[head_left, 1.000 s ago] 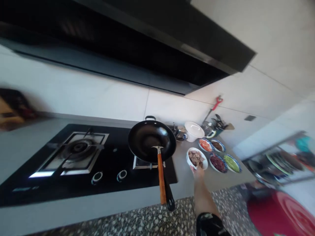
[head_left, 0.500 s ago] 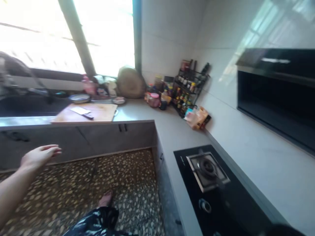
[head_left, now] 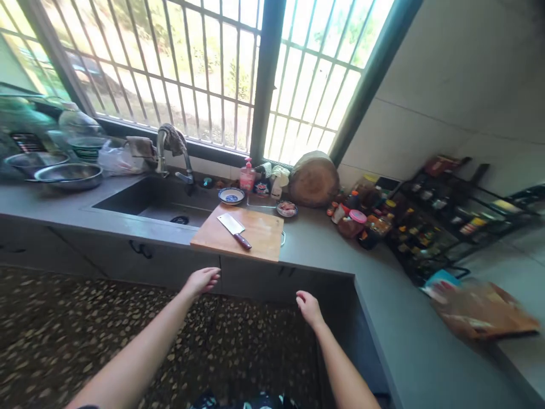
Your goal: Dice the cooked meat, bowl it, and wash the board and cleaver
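Since half a second back we have turned from the stove corner to face the window side; the stove is out of view, and the board (head_left: 238,233), then far off to one side, now sits straight ahead. Our right hand (head_left: 309,307) has come into view; before only the left showed.

Both our hands are empty and held out low over the floor (head_left: 63,335), short of the tabletop (head_left: 315,244) edge. Left hand (head_left: 202,279) is loosely open, fingers (head_left: 213,274) curled slightly, just below the board's near edge, not touching. Right hand is loosely open too, fingers drooping, below the board's right corner, well apart from the left.

The knife (head_left: 234,229) lies flat on the board, handle toward us. Left of the board: the sink (head_left: 162,199) with the tap (head_left: 170,150), further left metal bowls (head_left: 68,173). Behind the board: a blue bowl (head_left: 231,196), a pink bottle (head_left: 247,176), a small dish (head_left: 286,209), a wood block (head_left: 313,179) leaning at the window. Right of the board: jars (head_left: 353,218), a rack (head_left: 443,221), a blurred bag (head_left: 481,312). Nothing stands between our hands and the board.
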A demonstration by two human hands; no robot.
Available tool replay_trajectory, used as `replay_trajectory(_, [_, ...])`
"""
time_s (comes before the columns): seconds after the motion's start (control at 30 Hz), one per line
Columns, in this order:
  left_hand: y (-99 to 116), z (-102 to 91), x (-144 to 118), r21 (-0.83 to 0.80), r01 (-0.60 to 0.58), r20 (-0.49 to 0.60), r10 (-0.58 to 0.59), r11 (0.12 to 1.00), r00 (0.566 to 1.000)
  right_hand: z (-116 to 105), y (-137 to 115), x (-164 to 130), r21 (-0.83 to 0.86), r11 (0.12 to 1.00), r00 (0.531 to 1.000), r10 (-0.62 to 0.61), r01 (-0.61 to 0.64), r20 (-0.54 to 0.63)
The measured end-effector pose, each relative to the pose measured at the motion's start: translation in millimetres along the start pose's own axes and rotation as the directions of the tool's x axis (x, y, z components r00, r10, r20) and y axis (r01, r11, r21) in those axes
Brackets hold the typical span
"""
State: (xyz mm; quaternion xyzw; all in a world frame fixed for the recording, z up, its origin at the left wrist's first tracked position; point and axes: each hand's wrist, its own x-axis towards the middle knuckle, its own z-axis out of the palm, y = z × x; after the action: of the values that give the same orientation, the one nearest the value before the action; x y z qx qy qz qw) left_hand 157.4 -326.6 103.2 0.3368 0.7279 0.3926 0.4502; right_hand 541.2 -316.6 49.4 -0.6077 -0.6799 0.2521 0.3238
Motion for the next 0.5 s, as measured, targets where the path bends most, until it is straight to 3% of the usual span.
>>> replay_trajectory(0.1, [38,30.2,63,0.077,-0.002,0.033,0.000,0.997,0.999,15,-36,107,-0.233,0.969,0.993,0.095,-0.076,0.068])
replay_trajectory(0.2, [75,53.9,128,0.171,0.031,-0.066,-0.020,0.985,0.998,36,-49,205,-0.339,0.930,0.984,0.168,-0.140,0.054])
replay_trajectory(0.3, [96,73.4,183,0.267,0.074,-0.199,-0.021,0.961,0.980,60,-51,292,-0.429,0.887,0.977,0.208,-0.168,0.048])
replay_trajectory(0.4, [100,90.1,219,0.497,0.073,-0.250,0.063,0.865,0.966,80,-52,354,-0.507,0.840,0.959,0.272,-0.196,0.079])
replay_trajectory(0.5, [97,95.7,235,0.639,0.087,-0.219,0.071,0.764,0.973,87,-60,384,-0.563,0.806,0.940,0.312,-0.184,0.139])
